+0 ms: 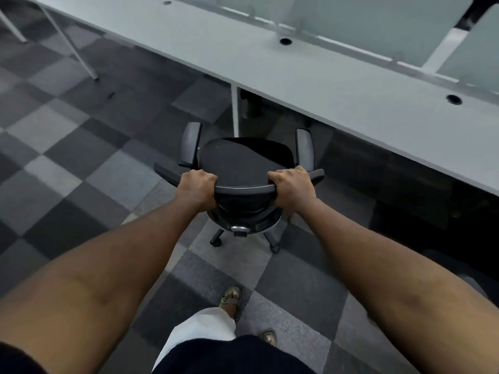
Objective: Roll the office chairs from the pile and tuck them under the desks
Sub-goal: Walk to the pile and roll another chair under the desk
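The chair (pixel 243 163) is black, with a dark mesh back under a curved grey top rail. Two padded grey armrests (pixel 191 143) stand at its sides, and a shiny metal knob shows under the seat. Splayed legs below end in small black wheels (pixel 216 241).

It stands on the checked grey carpet (pixel 81 147), facing the long white desk (pixel 297 66), with its front close to the desk's near edge and to a white desk leg (pixel 235 109). Whether the seat reaches under that edge cannot be told.

The left hand (pixel 198 188) grips the left end of the top rail, fingers curled over it. The right hand (pixel 293 188) grips the right end the same way. Both arms are stretched out straight.

Round black cable holes (pixel 285 41) sit along the far edge of the desktop, beside frosted divider panels (pixel 378 22). A sandalled foot (pixel 231 298) rests on the carpet behind the chair.
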`<state>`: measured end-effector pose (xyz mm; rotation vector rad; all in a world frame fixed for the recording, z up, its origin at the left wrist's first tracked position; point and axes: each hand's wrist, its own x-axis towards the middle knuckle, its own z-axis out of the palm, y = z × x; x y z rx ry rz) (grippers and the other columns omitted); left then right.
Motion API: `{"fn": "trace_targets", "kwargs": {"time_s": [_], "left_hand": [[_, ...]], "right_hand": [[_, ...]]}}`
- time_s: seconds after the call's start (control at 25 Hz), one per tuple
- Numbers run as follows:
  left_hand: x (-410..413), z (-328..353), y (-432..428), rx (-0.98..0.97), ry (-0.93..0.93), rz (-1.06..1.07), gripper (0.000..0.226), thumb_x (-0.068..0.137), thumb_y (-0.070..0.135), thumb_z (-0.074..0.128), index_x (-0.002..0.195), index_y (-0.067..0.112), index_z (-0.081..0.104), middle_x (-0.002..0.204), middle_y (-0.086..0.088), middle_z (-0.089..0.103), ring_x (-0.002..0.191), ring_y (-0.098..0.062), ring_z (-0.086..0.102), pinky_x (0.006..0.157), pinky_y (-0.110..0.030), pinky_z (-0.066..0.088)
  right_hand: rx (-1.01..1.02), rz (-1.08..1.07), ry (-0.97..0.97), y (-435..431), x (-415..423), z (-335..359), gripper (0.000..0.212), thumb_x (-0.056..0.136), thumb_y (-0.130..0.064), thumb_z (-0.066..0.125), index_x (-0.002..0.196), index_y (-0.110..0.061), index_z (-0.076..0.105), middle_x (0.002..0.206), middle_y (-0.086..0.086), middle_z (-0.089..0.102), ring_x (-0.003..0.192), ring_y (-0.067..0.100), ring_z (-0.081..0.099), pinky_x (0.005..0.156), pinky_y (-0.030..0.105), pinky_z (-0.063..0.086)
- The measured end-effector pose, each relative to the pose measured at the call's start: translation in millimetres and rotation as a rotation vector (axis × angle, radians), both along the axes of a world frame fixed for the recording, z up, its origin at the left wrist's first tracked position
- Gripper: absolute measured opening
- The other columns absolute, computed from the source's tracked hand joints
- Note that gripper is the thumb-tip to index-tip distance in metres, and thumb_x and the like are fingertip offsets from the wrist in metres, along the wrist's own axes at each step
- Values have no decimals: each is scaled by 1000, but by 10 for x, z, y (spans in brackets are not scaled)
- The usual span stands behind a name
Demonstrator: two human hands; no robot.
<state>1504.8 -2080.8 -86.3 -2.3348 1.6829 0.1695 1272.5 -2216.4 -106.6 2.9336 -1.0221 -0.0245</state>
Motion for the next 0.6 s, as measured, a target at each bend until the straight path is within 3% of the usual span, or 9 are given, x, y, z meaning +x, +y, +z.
{"fn": "trace_targets", "kwargs": {"time_s": [0.28, 0.6], "left_hand": [[906, -22, 228, 26, 73, 153, 21, 78, 43, 68, 94, 36, 56, 100, 6, 67, 97, -26, 66, 72, -36, 46], [2125, -32, 169, -27, 97, 300, 25, 78, 46, 70, 100, 37, 64, 90, 9, 66, 88, -22, 65, 71, -33, 51]], "right_hand": [[4, 129, 50, -267, 1255, 8, 21, 68, -27, 69, 86, -32, 58, 74, -9, 65, 76, 19, 66, 77, 37, 32], [-8, 251, 65, -617, 2775, -8, 23, 70, -24, 67, 90, -34, 59, 74, -10, 65, 77, 18, 65, 88, 40, 44]]}}
